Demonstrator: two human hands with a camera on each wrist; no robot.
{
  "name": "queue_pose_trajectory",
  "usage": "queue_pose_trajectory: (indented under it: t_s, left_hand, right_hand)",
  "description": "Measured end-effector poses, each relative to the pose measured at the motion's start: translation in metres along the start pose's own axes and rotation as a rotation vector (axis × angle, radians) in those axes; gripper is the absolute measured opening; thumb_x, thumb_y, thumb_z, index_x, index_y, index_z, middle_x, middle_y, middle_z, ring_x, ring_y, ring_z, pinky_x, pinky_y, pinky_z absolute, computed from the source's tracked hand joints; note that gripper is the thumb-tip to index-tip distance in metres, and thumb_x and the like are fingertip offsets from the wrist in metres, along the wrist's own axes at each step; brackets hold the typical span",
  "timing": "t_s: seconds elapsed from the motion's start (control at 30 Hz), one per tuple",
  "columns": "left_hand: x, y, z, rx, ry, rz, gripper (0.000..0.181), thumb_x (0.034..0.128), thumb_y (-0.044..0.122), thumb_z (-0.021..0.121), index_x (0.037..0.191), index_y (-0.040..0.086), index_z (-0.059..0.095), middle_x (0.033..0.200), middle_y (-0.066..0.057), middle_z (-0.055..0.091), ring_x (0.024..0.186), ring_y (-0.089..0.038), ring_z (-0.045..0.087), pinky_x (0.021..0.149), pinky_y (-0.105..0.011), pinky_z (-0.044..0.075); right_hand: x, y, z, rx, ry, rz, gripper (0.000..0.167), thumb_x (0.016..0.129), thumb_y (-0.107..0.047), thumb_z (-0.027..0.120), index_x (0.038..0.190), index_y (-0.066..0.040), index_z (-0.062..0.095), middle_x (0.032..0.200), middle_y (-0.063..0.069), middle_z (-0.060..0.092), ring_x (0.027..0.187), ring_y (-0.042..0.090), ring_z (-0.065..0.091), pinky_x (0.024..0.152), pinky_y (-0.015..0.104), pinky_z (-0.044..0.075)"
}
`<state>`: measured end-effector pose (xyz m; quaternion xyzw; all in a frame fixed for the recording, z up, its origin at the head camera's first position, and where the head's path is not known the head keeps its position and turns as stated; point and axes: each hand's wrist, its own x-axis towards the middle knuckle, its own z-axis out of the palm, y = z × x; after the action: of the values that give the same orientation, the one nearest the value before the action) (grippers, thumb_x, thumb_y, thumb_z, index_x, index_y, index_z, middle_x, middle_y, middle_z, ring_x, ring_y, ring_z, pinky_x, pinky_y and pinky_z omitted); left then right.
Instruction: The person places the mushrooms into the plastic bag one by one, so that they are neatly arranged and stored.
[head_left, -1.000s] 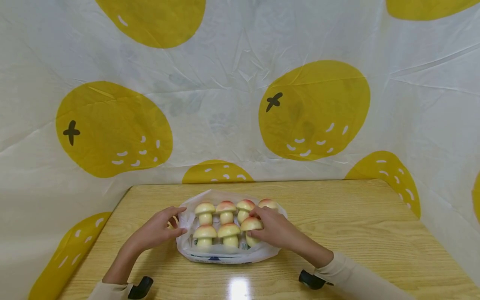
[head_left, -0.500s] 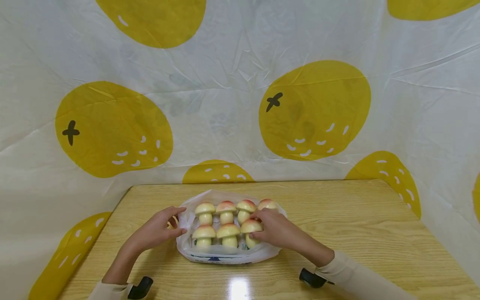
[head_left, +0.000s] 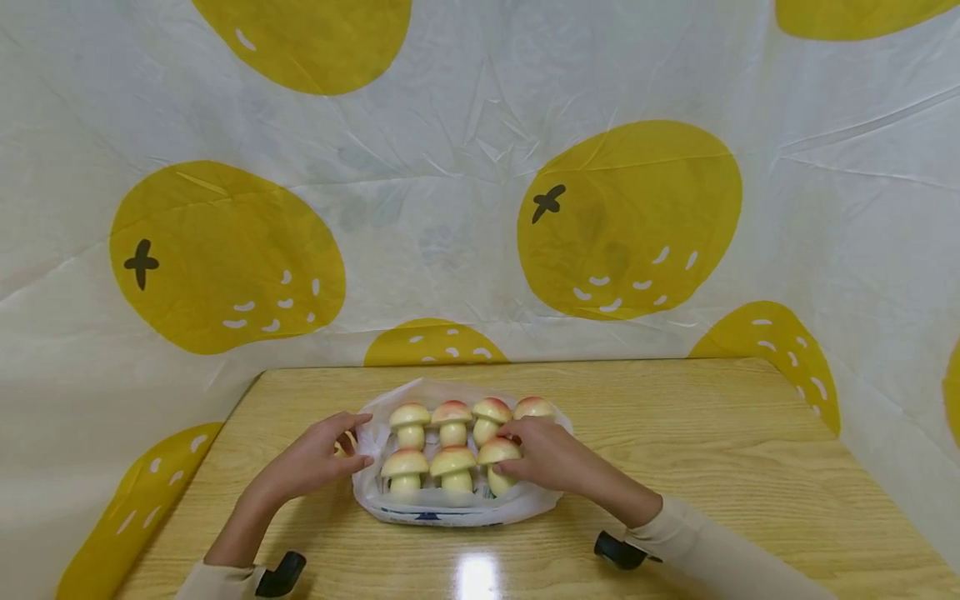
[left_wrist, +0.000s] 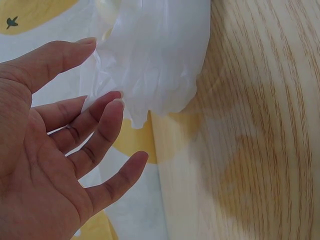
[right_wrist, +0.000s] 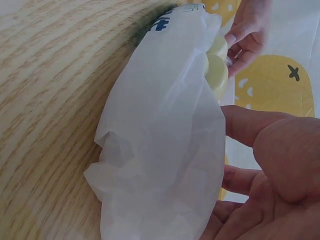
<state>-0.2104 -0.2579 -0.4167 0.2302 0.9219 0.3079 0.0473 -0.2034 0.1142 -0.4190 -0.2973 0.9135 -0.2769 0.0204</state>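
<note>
A white plastic bag (head_left: 405, 510) lies in the middle of the table, its opening spread upward. Inside, several glossy yellow mushrooms with reddish caps stand in two rows. My right hand (head_left: 551, 454) reaches over the bag's right side and grips the front-right mushroom (head_left: 501, 452) between thumb and fingers. It partly covers the back-right mushroom (head_left: 534, 407). At the bag's left edge is my left hand (head_left: 318, 454), thumb and fingers apart and loosely bent. In the left wrist view, fingertips (left_wrist: 112, 107) touch the thin plastic. The right wrist view shows the bag's side hiding the right fingertips.
A wood-grain table (head_left: 675, 433) extends around the bag on every side. Behind it hangs a white cloth (head_left: 450, 250) with large yellow fruit prints. Black wrist mounts (head_left: 281, 575) sit at both sleeves.
The front row of mushrooms has shifted slightly left, along with my right hand on the front-right one. My left hand stays in place at the bag's edge.
</note>
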Motion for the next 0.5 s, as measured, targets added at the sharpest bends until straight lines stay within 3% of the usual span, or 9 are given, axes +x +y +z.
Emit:
queue_pose_trajectory:
  t_s: [0.23,0.33,0.5]
  left_hand:
    - [-0.001,-0.001,-0.001,0.0,0.004,0.006,0.066,0.0927,0.031,0.076,0.142,-0.006,0.053,0.106,-0.003,0.061,0.091,-0.015,0.059,0.069,-0.026,0.052]
    - [-0.002,-0.001,-0.002,0.002,0.003,0.004,0.066,0.0928,0.033,0.076,0.143,-0.005,0.053,0.107,-0.002,0.061,0.092,-0.016,0.059,0.07,-0.027,0.052]
    - [-0.009,-0.002,-0.003,0.027,0.012,0.007,0.066,0.0939,0.038,0.074,0.144,0.0,0.054,0.112,0.0,0.061,0.096,-0.018,0.06,0.078,-0.036,0.053]
  right_hand:
    - [-0.003,0.0,-0.007,-0.019,0.002,0.001,0.035,0.084,-0.024,0.083,0.112,-0.004,0.074,0.1,0.003,0.072,0.089,0.018,0.067,0.073,0.035,0.054]
    - [-0.006,0.0,-0.014,-0.02,0.004,0.008,0.036,0.085,-0.024,0.083,0.113,-0.003,0.074,0.105,0.007,0.072,0.097,0.026,0.067,0.078,0.04,0.054]
    - [-0.014,0.0,-0.029,0.019,0.01,0.049,0.038,0.089,-0.024,0.081,0.119,-0.003,0.072,0.112,0.012,0.071,0.09,0.024,0.069,0.07,0.032,0.054]
